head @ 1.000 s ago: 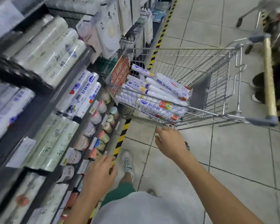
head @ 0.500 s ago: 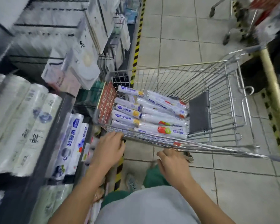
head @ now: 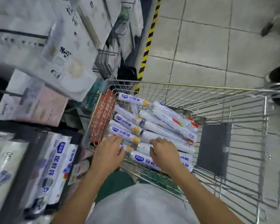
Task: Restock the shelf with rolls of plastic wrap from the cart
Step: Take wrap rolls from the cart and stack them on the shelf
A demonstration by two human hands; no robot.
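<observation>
Curling over the nearest rolls of plastic wrap, the left hand and right hand are pictured at lower centre, each apparently gripping one roll. The pick-up step is judged underway; a lift and a carry left to the shelf are called for next. The wire cart is stacked with rolls at its left end.
</observation>
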